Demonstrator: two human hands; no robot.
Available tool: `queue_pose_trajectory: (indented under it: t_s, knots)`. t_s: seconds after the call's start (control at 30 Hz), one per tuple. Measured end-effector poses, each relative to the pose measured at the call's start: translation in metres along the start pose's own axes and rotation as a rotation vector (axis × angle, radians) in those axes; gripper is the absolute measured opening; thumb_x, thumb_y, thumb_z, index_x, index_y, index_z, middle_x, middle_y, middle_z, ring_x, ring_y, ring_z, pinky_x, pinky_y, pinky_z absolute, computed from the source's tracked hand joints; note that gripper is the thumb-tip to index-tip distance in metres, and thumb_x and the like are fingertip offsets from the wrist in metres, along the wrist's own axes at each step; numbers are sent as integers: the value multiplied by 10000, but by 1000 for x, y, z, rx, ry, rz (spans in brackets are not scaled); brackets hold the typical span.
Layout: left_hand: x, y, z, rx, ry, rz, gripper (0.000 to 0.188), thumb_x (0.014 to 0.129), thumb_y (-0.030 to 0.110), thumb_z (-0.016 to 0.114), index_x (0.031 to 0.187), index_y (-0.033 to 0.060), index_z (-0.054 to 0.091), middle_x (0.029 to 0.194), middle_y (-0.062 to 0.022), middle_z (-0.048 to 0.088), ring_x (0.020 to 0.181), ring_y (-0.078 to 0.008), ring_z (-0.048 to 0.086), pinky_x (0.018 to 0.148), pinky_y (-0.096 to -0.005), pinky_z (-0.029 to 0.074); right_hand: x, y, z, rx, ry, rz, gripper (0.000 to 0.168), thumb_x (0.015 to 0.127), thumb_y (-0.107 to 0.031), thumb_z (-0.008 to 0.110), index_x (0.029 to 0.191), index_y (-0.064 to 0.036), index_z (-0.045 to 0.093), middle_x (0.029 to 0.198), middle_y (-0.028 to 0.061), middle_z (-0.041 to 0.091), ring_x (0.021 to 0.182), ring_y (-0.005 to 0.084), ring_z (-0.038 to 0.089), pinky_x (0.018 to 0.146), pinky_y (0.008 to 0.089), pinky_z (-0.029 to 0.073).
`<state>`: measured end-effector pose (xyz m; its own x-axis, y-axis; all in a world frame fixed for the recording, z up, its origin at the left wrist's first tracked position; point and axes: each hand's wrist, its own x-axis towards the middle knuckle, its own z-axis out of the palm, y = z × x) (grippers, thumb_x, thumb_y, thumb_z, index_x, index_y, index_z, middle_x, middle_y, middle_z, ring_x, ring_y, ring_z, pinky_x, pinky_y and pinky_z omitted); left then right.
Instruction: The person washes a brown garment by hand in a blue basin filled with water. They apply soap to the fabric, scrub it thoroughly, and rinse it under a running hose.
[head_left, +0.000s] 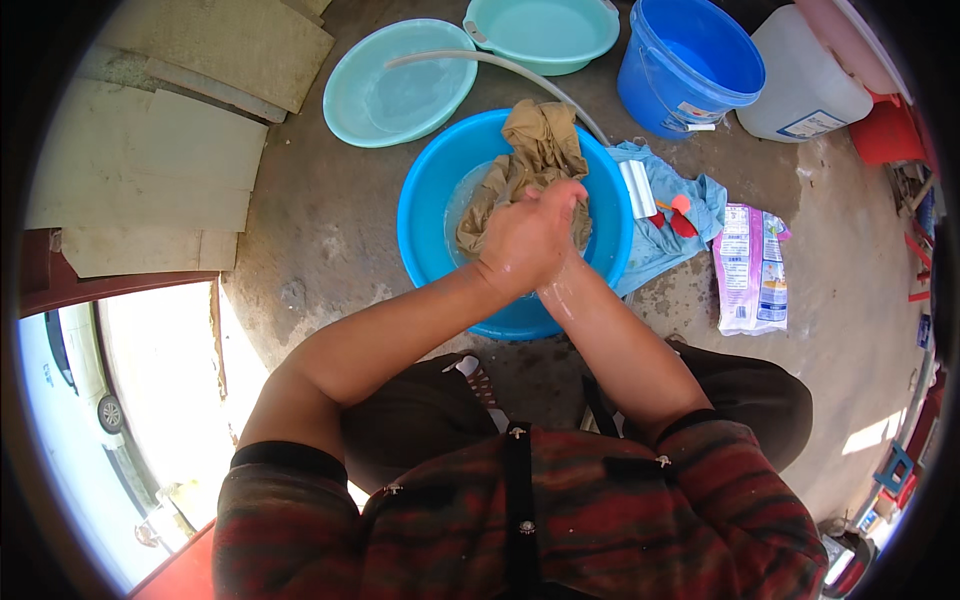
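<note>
A blue plastic basin (420, 214) stands on the floor before me, with cloudy water (459, 196) in it. Wet tan cloth (544, 135) is bunched inside, one end raised against the far rim. Over the basin my left hand (517, 244) and my right hand (564, 214) are pressed together, overlapping. Both are closed on the tan cloth, though most fingers are hidden behind the knuckles. Suds streak my right wrist. Right of the basin lies a light blue cloth (649, 255), with a white ridged object (637, 187) and a small red item (682, 224) on it.
Beyond stand a pale green basin (352, 112), another green basin (544, 45), a blue bucket (652, 90) and a white plastic jug (791, 82). A grey hose (517, 62) curves behind my basin. A printed plastic packet (750, 274) lies right. Boards (157, 157) stand left.
</note>
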<state>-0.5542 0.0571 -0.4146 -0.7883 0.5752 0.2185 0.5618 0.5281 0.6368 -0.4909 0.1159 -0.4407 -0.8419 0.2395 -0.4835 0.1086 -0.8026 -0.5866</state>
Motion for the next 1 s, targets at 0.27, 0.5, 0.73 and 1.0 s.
queue_pose_trajectory:
  t_s: [0.27, 0.5, 0.73, 1.0]
  knots:
    - [10, 60, -12, 98, 143, 164, 164, 913, 194, 495, 1010, 87, 575, 695, -57, 604, 644, -230, 589, 606, -346, 487, 7, -1, -7, 657, -392, 146, 239, 965, -299, 369, 1062, -115, 488, 1037, 42, 531, 974, 172, 530, 793, 342, 466]
    - [37, -24, -32, -425, -24, -525, 186, 920, 192, 464, 1013, 65, 564, 806, -144, 622, 740, -279, 623, 634, -360, 471, 12, -35, 16, 420, -85, 435, 194, 892, -312, 561, 960, -141, 503, 804, 18, 556, 662, 157, 531, 457, 298, 361]
    - [17, -26, -69, -1279, -55, -855, 294, 927, 301, 512, 1027, 29, 564, 985, -126, 600, 915, -237, 597, 807, -380, 491, 20, -56, -10, 490, -278, 307, 166, 928, -308, 520, 981, -151, 534, 889, 1, 583, 649, 85, 488, 455, 206, 326]
    - [25, -21, -91, -1309, -125, -801, 280, 898, 302, 560, 1075, 84, 571, 1003, -67, 602, 893, -179, 576, 730, -310, 463, 26, -70, -33, 309, -387, 185, 134, 865, -89, 552, 998, -101, 556, 946, -3, 568, 775, 112, 554, 541, 233, 431]
